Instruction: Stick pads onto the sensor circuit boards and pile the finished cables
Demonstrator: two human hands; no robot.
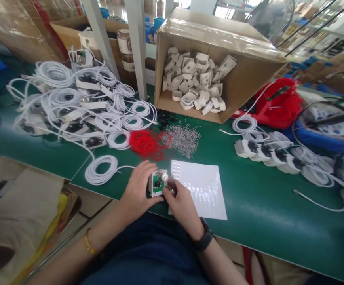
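Just above the bench's front edge, a small white housing with a green circuit board (156, 183) sits between my hands. My left hand (137, 189) grips it from the left, fingers along the far side and thumb at the near edge. A pale round part and a black part show on the board. My right hand (184, 204) is closed at the housing's right side, around a small dark piece (174, 187) too hidden to name. From the housing's left, a white cable leads to a coiled cable (101, 170) on the bench.
A white sheet (210, 190) with clear bumps lies under my right hand. Beyond are red bands (145, 143), loose screws (185, 139) and a cardboard box (244, 85) of white covers. Cabled units are heaped left (71, 99) and lined up right (267, 153).
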